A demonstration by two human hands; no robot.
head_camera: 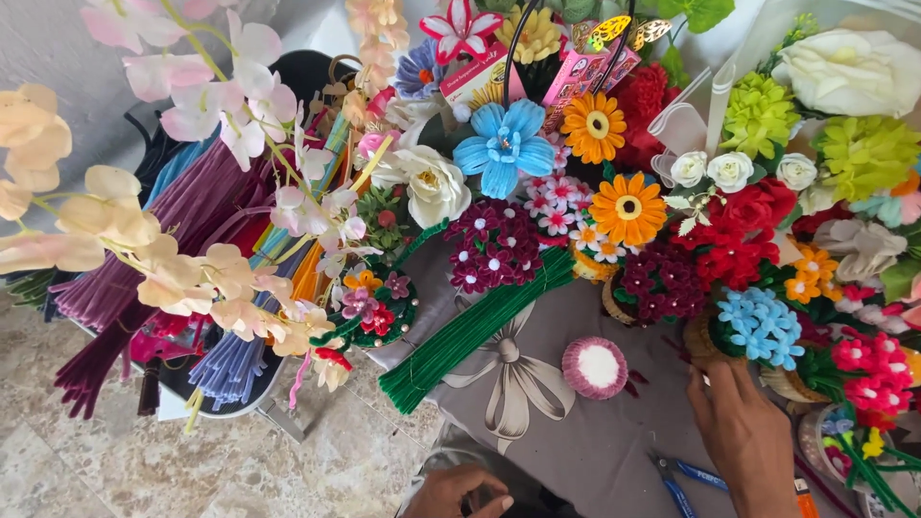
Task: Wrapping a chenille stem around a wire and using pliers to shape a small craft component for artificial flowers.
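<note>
The right hand reaches up over the grey cloth printed with a pale bow, its fingertips touching the brown woven base of a small basket of light-blue pipe-cleaner flowers; the fingers lie close together against the basket, though whether they pinch it cannot be told. The left hand sits at the cloth's near edge, curled loosely inward, and what it holds, if anything, is hidden.

Left of the blue basket on the cloth lies a round pink-and-white fuzzy disc, and further left a thick bundle of green pipe cleaners. Blue-handled pliers rest just below the right wrist.

The basket is crowded: a maroon flower basket sits just beside it and a pink flower cluster is close on its right. A careless pull would likely tip or drag these neighbours, since the stems appear tangled together.
</note>
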